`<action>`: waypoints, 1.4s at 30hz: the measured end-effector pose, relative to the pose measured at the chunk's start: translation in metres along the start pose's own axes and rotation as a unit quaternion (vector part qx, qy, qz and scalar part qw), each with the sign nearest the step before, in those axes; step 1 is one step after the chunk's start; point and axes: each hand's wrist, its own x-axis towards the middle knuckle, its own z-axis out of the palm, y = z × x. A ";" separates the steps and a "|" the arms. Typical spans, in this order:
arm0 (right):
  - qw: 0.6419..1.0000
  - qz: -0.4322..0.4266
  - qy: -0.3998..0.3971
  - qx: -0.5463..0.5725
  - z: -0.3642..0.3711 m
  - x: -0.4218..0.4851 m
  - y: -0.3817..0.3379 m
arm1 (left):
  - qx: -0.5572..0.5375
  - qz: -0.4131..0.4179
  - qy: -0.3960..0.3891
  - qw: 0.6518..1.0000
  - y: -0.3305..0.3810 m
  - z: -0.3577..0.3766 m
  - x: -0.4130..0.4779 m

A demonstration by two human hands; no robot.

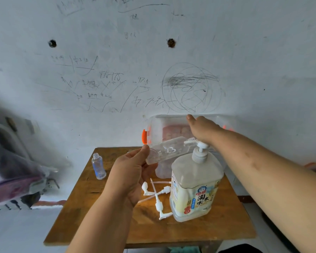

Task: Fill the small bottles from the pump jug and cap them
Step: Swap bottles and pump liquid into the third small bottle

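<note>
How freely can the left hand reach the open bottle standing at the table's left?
Likely yes: only bare table separates the left hand from the standing bottle, but it holds another bottle.

You have soft, even daylight with a cool bluish cast; the jug (195,179) beside your left hand (133,172) throws only a faint shadow. Far left of that hand the bags (13,168) smear into blur. The bottle (170,150) it grips is slightly soft. Beyond your right hand (202,130) the wall (98,33) bows with wide-angle distortion.
</note>
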 end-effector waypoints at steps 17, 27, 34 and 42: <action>1.000 0.015 0.004 0.027 0.013 0.004 0.005 | 0.000 -0.022 -0.007 1.000 -0.010 -0.006 0.003; 0.999 0.007 0.016 -0.036 0.003 0.005 0.002 | -0.014 -0.005 -0.029 0.999 -0.002 -0.003 0.001; 0.999 0.002 0.029 -0.044 0.016 0.018 0.009 | -0.021 -0.024 -0.023 0.999 -0.010 -0.006 0.009; 0.999 0.001 0.020 -0.049 0.023 0.013 0.008 | -0.010 -0.042 -0.003 0.999 -0.014 -0.008 0.006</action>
